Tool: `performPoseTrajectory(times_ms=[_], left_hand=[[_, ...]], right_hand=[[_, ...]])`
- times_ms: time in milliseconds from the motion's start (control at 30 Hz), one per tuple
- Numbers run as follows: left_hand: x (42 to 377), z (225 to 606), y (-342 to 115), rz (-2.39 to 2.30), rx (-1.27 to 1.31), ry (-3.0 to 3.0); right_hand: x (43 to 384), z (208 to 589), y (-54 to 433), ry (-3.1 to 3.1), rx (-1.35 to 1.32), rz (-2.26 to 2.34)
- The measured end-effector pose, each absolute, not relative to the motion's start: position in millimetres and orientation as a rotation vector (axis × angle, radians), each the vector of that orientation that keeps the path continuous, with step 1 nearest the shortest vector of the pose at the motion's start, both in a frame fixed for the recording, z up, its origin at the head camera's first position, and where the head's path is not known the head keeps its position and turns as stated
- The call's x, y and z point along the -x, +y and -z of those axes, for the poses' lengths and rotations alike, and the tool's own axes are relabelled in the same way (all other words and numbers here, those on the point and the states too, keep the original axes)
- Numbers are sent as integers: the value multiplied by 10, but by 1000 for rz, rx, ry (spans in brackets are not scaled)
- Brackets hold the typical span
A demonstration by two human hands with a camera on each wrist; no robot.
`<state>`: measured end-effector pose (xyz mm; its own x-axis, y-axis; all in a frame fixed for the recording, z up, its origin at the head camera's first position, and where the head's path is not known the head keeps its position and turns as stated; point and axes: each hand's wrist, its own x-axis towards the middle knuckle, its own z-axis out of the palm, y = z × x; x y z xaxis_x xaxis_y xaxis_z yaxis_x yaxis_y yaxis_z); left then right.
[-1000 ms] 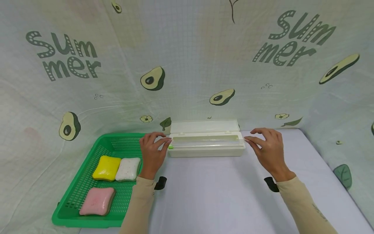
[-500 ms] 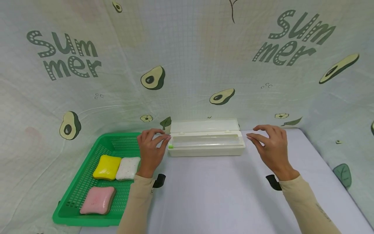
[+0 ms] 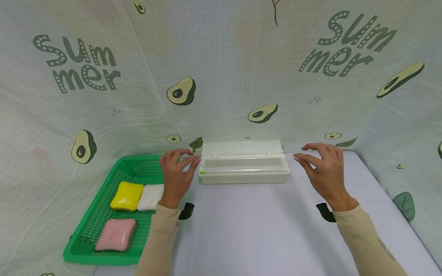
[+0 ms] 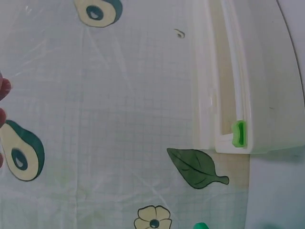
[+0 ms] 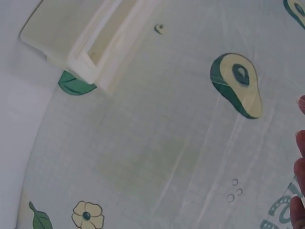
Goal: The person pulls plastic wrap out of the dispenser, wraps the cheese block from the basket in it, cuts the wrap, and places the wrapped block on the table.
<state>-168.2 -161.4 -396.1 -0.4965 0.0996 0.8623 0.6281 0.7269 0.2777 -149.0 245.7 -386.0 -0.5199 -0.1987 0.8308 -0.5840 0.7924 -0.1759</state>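
A white cling film dispenser box (image 3: 245,178) lies at the back of the table, its lid (image 3: 241,147) raised. A small green slider (image 4: 239,133) sits at the left end of its slot. Near the box's left end my left hand (image 3: 175,174) pinches with thumb and fingers. Beyond the right end my right hand (image 3: 324,173) pinches likewise. Between them the clear cling film (image 3: 245,165) is barely visible; faint streaks of it show in both wrist views. Only fingertips (image 4: 4,88) show in the left wrist view, and fingertips (image 5: 300,167) at the right wrist view's edge.
A green basket (image 3: 81,257) stands at the left with a yellow sponge-like block (image 3: 127,196), a white speckled block (image 3: 150,197) and a pink block (image 3: 116,234). An avocado-print cloth (image 3: 221,76) hangs behind the white table (image 3: 248,226).
Both hands have risen slightly, away from the box, and moved a little apart. The right hand has shifted right and the left hand slightly left. Box and basket have stayed put.
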Motion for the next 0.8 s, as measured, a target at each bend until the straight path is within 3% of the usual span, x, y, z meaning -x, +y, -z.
performPoseTrajectory(times_ms=[800], left_hand=[[1599, 3701, -1652, 710, 586, -1979]], right_hand=[[1407, 3604, 2449, -2042, -578, -547]])
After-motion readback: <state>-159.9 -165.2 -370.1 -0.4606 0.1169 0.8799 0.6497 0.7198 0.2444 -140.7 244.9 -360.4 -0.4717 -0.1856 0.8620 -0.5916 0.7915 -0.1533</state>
